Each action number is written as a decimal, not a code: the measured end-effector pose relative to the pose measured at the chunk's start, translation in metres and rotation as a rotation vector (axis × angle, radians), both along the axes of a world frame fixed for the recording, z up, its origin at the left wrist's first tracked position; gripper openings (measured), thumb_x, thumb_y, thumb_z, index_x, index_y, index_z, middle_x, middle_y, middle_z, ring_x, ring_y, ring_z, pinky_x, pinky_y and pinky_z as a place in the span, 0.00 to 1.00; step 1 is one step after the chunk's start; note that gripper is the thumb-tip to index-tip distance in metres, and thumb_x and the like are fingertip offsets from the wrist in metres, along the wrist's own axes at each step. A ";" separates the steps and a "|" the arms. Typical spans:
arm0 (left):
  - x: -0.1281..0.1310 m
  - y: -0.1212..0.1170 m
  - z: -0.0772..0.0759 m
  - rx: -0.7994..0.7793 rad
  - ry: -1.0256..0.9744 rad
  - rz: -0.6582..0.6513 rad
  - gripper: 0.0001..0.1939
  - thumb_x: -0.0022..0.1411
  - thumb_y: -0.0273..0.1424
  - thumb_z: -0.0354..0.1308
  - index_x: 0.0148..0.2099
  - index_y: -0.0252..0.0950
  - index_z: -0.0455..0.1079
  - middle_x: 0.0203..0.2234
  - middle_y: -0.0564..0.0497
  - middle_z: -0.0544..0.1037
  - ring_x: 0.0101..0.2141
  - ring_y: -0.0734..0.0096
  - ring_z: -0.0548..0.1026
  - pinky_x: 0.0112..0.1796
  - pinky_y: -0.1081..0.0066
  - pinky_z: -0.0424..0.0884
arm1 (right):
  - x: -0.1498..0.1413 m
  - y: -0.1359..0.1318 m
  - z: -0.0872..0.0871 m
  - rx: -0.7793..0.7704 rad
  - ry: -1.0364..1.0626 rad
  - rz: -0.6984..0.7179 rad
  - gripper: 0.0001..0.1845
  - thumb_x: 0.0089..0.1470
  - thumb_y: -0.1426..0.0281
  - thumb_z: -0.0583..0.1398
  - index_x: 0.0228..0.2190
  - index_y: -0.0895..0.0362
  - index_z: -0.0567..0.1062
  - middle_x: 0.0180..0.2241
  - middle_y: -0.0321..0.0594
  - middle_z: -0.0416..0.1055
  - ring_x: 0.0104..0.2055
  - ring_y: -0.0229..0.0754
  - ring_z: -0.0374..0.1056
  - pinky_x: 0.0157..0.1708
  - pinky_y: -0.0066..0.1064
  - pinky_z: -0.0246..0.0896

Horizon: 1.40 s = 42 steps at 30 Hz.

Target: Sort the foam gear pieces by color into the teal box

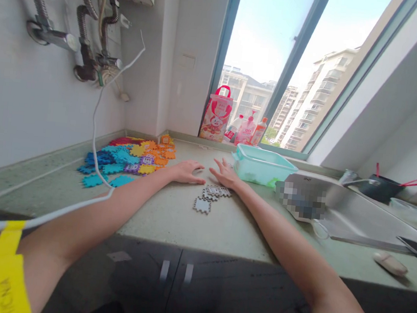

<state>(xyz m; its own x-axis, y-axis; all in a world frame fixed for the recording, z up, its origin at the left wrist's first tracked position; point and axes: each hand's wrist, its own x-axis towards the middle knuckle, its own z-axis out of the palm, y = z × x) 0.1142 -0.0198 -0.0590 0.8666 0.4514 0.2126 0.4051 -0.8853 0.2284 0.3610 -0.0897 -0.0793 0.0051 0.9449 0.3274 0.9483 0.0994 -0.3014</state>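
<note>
Both arms stretch forward over a pale green counter (pixel 173 217), and the two hands lie flat on it side by side, palms down with fingers loosely spread, gripping nothing. The left hand (pixel 187 170) rests just left of centre, its fingertips pointing toward the right hand (pixel 226 176), which lies close beside it with a narrow gap between them. Directly in front of the right hand, touching or almost touching its heel, sits a small cluster of grey interlocking puzzle tiles (pixel 217 192), and one more grey tile (pixel 203 205) lies a little apart, nearer the counter's front edge. To the left of the left hand a heap of coloured foam tiles (pixel 127 161) in blue, orange, yellow, purple and red spreads toward the wall corner. Just beyond the right hand stands a mint-green plastic tub (pixel 259 165), and to its right a steel sink (pixel 354 215) is set into the counter. A white cable (pixel 95 131) hangs from the wall pipes and trails across the counter. On the windowsill stand a red and pink gift bag (pixel 217 114) and a few bottles (pixel 248 130).
</note>
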 end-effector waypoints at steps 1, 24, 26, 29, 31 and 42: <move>0.000 -0.001 0.000 0.005 0.008 0.001 0.47 0.60 0.65 0.56 0.69 0.36 0.68 0.64 0.38 0.72 0.62 0.48 0.69 0.63 0.60 0.62 | 0.004 0.004 -0.004 -0.063 0.022 -0.056 0.44 0.66 0.43 0.56 0.71 0.56 0.60 0.74 0.60 0.49 0.76 0.63 0.48 0.72 0.56 0.45; -0.011 -0.003 0.017 0.205 0.007 0.016 0.36 0.60 0.55 0.64 0.62 0.37 0.75 0.53 0.41 0.81 0.53 0.52 0.78 0.54 0.63 0.70 | 0.022 -0.060 0.080 -0.406 -0.053 0.161 0.27 0.46 0.77 0.65 0.51 0.56 0.83 0.51 0.45 0.81 0.52 0.51 0.77 0.50 0.33 0.72; -0.015 -0.002 0.021 0.115 0.010 0.025 0.34 0.58 0.52 0.65 0.61 0.38 0.75 0.47 0.46 0.83 0.46 0.57 0.81 0.48 0.66 0.72 | 0.034 -0.062 0.079 -0.536 -0.062 0.101 0.33 0.44 0.75 0.69 0.54 0.56 0.81 0.54 0.48 0.79 0.52 0.53 0.77 0.48 0.34 0.73; -0.018 -0.002 0.025 0.015 -0.010 0.030 0.31 0.58 0.48 0.66 0.59 0.38 0.76 0.44 0.47 0.84 0.40 0.62 0.81 0.42 0.69 0.72 | 0.040 -0.062 0.076 -0.583 -0.074 0.100 0.39 0.41 0.71 0.74 0.58 0.55 0.80 0.56 0.48 0.78 0.54 0.55 0.77 0.49 0.35 0.73; -0.015 -0.005 0.026 0.012 -0.049 0.032 0.31 0.56 0.47 0.68 0.58 0.37 0.77 0.44 0.47 0.84 0.40 0.61 0.81 0.43 0.69 0.71 | 0.040 -0.059 0.074 -0.561 -0.098 0.092 0.38 0.42 0.71 0.74 0.58 0.56 0.80 0.55 0.49 0.78 0.53 0.55 0.76 0.49 0.35 0.73; 0.014 -0.045 0.016 -0.112 -0.120 -0.268 0.24 0.59 0.47 0.68 0.51 0.38 0.81 0.40 0.47 0.83 0.41 0.63 0.79 0.43 0.69 0.70 | 0.040 -0.056 0.075 -0.449 -0.112 0.046 0.29 0.45 0.68 0.74 0.51 0.56 0.83 0.50 0.47 0.81 0.48 0.51 0.78 0.47 0.34 0.71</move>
